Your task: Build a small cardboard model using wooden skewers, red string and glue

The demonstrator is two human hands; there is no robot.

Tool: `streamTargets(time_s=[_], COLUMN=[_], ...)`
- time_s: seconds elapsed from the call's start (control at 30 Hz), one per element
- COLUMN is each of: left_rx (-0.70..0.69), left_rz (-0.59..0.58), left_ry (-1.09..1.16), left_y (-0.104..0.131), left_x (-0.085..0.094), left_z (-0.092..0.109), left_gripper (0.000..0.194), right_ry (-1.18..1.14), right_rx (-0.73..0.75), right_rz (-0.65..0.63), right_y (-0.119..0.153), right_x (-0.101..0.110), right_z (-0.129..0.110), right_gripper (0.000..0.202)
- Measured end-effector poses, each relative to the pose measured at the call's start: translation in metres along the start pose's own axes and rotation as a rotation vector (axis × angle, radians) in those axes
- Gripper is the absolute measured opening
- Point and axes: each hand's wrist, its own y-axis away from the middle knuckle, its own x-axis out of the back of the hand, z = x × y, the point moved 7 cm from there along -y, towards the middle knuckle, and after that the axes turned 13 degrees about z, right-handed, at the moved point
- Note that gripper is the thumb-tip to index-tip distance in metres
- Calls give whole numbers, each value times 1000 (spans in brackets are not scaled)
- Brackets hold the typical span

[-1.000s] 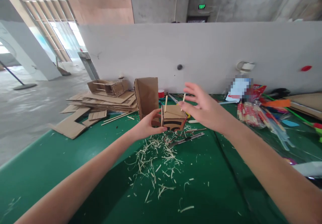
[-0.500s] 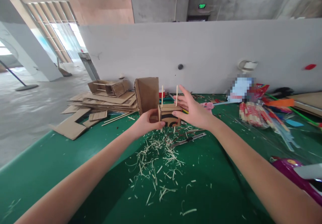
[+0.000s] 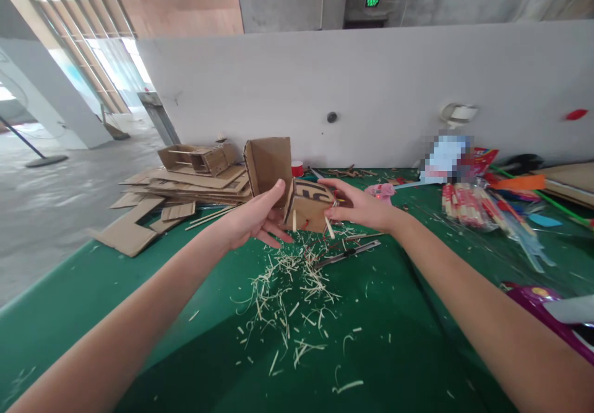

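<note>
A small cardboard box (image 3: 309, 208) with dark print is tilted so that its underside faces me, and two wooden stick ends (image 3: 329, 227) poke out of it. My right hand (image 3: 355, 207) grips the box by its right side, thumb in front. Beside the box's left edge is my left hand (image 3: 260, 218), fingers apart and thumb raised; it seems to hold nothing. Behind the left hand stands a larger upright cardboard piece (image 3: 268, 164). Pale wood shavings (image 3: 283, 277) are strewn below the hands, and a utility knife (image 3: 350, 254) lies just to the right of them.
Stacked cardboard sheets (image 3: 218, 189) with an open cardboard frame (image 3: 197, 158) on top lie at the left. To the right are bagged sticks (image 3: 468, 205), a pixelated phone (image 3: 443, 159) and a purple glue gun-like tool (image 3: 542, 304). A white partition (image 3: 394, 91) stands behind the table.
The box has been tipped over, so its sticks that pointed upward now show their lower ends toward me. My left hand has loosened from the box and its fingers have spread.
</note>
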Motion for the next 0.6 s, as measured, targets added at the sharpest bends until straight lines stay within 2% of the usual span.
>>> streamTargets(time_s=[0.03,0.1,0.17,0.2,0.27,0.33,0.37,0.43,0.53,0.6], left_rx=[-29,-204,-522,-680,-885,-908,-890,-867,-902,-918], left_rz=[22,185,419,495,518,427,380,335,376,438], left_ry=[-70,-322,-651,-780,-903,-888,-870,-864,-889,-869], left_y=[4,11,25,33,42,41,38,35,36,37], left_x=[4,20,34,35,31,25,23,18,17,21], left_z=[6,25,52,62,71,68,65,62,65,69], left_gripper=[83,78,63,62,78,94,94,81,62,62], right_ry=[-106,-309,-446,-489,-538,-550,-546,-524,-481,-473], right_rx=[-68,-194,-277,-311,-366,-393,-398,-395,-344,-245], right_rz=[-2,-25,-54,-67,-92,-147,-181,-230,-204,-150], right_y=[0,0,2,3,5,7,9,11,11,8], right_x=[0,-2,-6,-8,-15,-23,-27,-34,-33,-28], right_z=[4,10,12,13,13,10,8,5,2,-4], right_gripper=[71,62,56,57,61,62,61,60,61,61])
